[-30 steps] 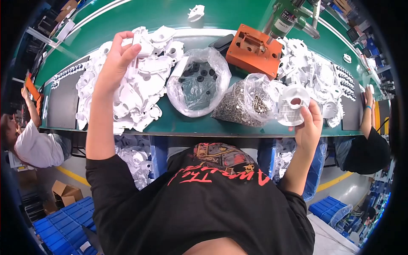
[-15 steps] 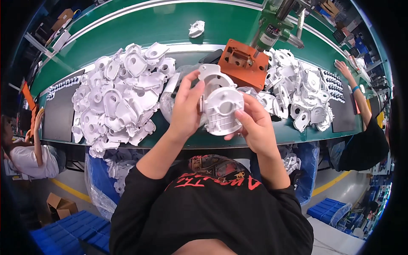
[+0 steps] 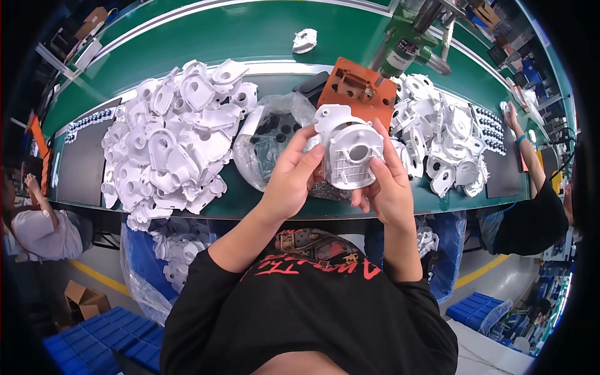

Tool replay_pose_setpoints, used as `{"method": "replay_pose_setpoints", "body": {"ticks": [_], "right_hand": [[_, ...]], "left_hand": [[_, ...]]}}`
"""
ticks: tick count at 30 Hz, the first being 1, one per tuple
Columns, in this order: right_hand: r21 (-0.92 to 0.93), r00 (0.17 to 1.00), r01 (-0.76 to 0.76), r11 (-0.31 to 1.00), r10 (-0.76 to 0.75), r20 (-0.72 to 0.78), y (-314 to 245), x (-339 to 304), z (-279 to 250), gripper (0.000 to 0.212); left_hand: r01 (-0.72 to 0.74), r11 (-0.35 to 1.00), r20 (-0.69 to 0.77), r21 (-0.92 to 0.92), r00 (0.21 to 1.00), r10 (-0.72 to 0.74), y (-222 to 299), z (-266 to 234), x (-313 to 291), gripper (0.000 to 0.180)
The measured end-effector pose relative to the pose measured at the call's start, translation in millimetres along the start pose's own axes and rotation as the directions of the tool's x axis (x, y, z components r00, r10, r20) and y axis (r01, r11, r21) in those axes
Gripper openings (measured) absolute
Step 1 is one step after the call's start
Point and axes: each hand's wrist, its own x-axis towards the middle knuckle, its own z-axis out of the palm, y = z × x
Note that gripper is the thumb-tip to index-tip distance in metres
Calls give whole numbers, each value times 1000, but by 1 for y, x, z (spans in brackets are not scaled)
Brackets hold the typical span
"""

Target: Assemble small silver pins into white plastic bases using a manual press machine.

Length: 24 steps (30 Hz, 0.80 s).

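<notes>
Over the middle of the bench I hold two white plastic housing parts, one in front of the other. The front part (image 3: 344,176) is rounded, with a round hole and a ribbed grid below it. Behind it the rear part (image 3: 335,114) shows a curved rim and a tab at its top left. My left hand (image 3: 292,172) grips the left edge of the rear part between thumb and fingers. On the other side, my right hand (image 3: 394,181) is closed on the front part, thumb on its face and fingers around its edge. How the two parts meet is hidden.
A large pile of white housings (image 3: 175,140) lies to the left, a smaller pile (image 3: 447,134) to the right. Behind my hands stand an orange fixture (image 3: 381,103) and a green press (image 3: 397,56). A clear bag (image 3: 269,137) holds dark round pieces. Co-workers sit at both sides.
My hands have moved to the right with both parts, and the front part now covers more of the rear one. The lone white piece on the green belt has shifted right.
</notes>
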Motion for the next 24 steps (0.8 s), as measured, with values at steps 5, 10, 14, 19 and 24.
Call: {"method": "replay_pose_setpoints", "body": {"ticks": [5,10,14,19,24], "right_hand": [[227,995,-56,972,34,98,-2,2,-5,56],[283,988,-81,956,40,148,-1,7,-8,56],[198,994,-110,974,106,29,8,6,-10,43],[-115,996,-48,992,39,-82,11,6,-14,28],[-250,988,132,959,-147,-42,6,1,-16,24]], "left_hand": [[43,996,-70,-73,996,-48,-5,3,0,35],[-5,999,-28,52,1000,6,-12,0,-3,34],[-16,997,-41,80,999,20,-11,0,-7,36],[-176,963,19,203,984,175,-5,13,-12,29],[-215,936,16,278,976,219,-5,5,-10,22]]}}
